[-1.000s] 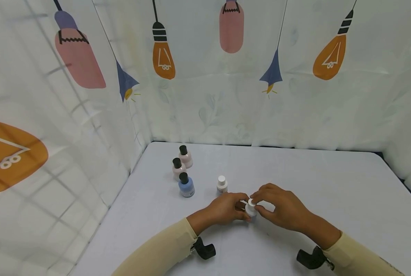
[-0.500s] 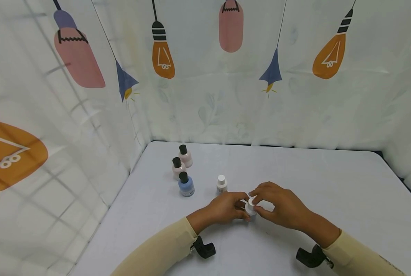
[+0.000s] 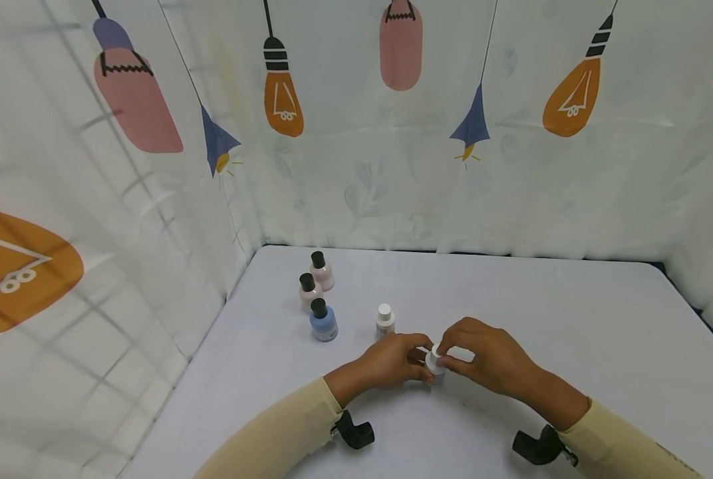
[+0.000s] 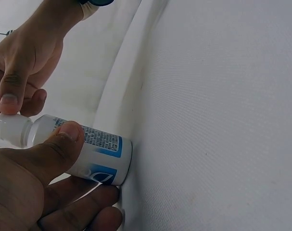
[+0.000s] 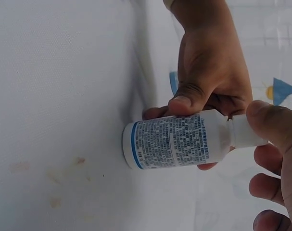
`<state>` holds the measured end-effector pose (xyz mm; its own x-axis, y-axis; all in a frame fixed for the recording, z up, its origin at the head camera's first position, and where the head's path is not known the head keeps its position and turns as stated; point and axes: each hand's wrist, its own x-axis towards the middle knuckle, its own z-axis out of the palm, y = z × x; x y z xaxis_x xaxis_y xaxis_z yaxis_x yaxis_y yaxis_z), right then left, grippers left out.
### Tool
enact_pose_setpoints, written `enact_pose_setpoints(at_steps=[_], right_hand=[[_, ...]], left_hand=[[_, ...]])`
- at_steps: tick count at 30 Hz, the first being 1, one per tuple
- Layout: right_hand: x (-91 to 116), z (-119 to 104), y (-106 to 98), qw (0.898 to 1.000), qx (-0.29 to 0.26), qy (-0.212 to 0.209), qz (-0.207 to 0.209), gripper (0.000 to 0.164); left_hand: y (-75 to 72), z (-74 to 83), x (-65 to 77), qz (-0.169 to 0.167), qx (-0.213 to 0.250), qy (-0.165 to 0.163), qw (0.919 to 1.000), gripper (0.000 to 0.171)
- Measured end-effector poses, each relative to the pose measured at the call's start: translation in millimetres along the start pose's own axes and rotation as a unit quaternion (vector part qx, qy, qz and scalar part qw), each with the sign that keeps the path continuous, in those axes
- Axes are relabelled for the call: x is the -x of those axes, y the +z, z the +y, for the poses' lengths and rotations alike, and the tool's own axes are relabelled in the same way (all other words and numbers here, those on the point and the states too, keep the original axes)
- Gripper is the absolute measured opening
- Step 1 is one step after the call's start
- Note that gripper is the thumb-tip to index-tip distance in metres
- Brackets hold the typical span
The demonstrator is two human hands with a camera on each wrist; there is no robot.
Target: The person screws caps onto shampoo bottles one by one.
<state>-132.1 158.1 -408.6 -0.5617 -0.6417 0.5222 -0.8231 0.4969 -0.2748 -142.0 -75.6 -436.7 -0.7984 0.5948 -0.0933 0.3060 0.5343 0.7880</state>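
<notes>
A small white bottle point(image 5: 172, 140) with blue bands and dense printed text stands upright on the white-covered table. My left hand point(image 3: 394, 361) grips its body, the thumb lying across the label in the left wrist view. With thumb and fingertips my right hand point(image 3: 491, 356) pinches the white cap point(image 4: 13, 130) at the top. Between cap and body a narrow neck shows in the right wrist view. Just beyond the left hand stands a second white-capped bottle point(image 3: 385, 320), its lower part partly hidden by that hand.
To the left stand a blue bottle point(image 3: 323, 324) and two pale pink bottles, one pink bottle point(image 3: 310, 294) nearer and the other pink bottle point(image 3: 322, 273) farther back, all with black caps. A patterned curtain point(image 3: 356, 186) hangs behind the table point(image 3: 548, 306). Faint brownish stains mark the cloth.
My right fingers have shifted on the cap, the index finger drawing in closer to the thumb. The left hand and the bottle have stayed in place.
</notes>
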Motion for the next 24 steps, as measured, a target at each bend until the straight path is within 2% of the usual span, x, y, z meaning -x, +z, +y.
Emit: enact_pose_setpoints(at_steps=[12, 17, 20, 24], right_hand=[[1.6, 2.0, -0.7, 1.000, -0.013, -0.018, -0.001, 0.037], [0.9, -0.3, -2.2, 1.000, 0.001, 0.015, -0.023, 0.032], [2.6, -1.8, -4.0, 0.998, -0.001, 0.041, -0.042, 0.037], [3.8, -1.9, -5.3, 0.997, -0.003, 0.047, -0.056, 0.042]], left_hand=[[-0.9, 2.1, 1.2, 0.002, -0.005, 0.002, 1.0000, 0.041], [-1.5, 2.2, 1.9, 0.005, -0.008, 0.008, 0.9999, 0.039], [-1.4, 1.6, 2.3, 0.006, -0.005, 0.013, 0.9999, 0.040], [-1.0, 1.1, 2.3, 0.005, 0.005, 0.016, 0.9998, 0.043]])
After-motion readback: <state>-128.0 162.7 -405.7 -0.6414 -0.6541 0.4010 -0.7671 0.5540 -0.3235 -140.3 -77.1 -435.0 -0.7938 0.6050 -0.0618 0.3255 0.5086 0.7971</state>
